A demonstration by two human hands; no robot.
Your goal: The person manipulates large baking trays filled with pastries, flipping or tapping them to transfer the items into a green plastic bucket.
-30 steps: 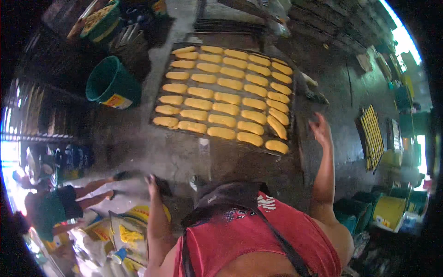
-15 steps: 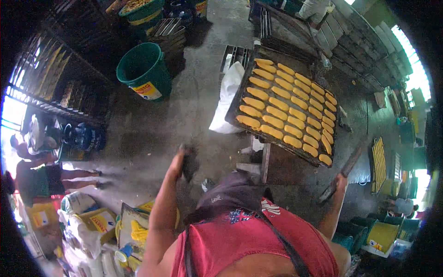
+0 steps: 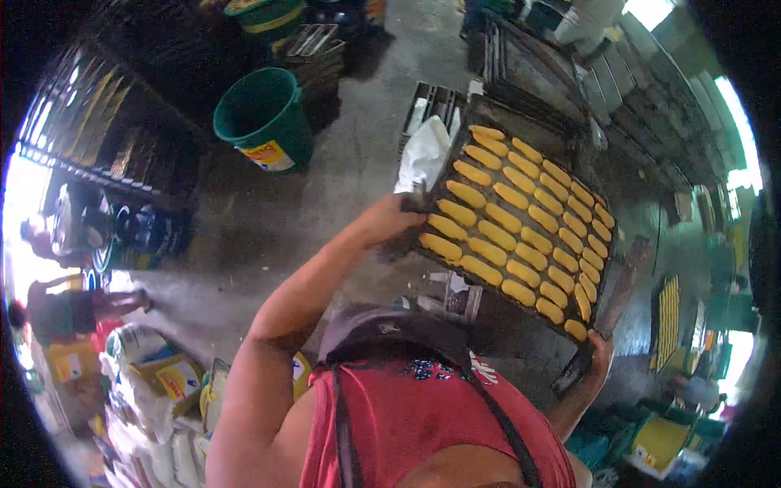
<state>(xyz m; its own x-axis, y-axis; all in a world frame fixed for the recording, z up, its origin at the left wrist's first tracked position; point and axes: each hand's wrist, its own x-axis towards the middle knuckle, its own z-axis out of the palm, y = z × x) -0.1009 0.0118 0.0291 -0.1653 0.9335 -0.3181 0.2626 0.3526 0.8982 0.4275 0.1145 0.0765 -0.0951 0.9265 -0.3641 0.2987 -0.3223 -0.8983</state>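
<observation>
A dark tray (image 3: 500, 118) bearing several rows of long yellow dough pieces (image 3: 537, 240) slants before me at the right. My left hand (image 3: 394, 220) grips its left edge, fingers closed. At the lower right corner, my right hand (image 3: 598, 354) is closed around a long dark board or bar (image 3: 626, 276), right against the tray; whether it also grips the tray is unclear. A crumpled white sack (image 3: 419, 154) lies just beyond the left side of the tray.
A green bucket (image 3: 285, 138) stands upper left, near stacked trays (image 3: 309, 49). Racks (image 3: 106, 138) line the left. Another person (image 3: 61, 313) is near piled sacks and containers (image 3: 146, 366) at lower left. A second filled tray (image 3: 667, 321) and green crates are at right.
My left hand has risen rightward onto the tray's edge. My right hand took hold of the dark bar and now sits lower, at the tray's corner. The tray appears tilted and farther right.
</observation>
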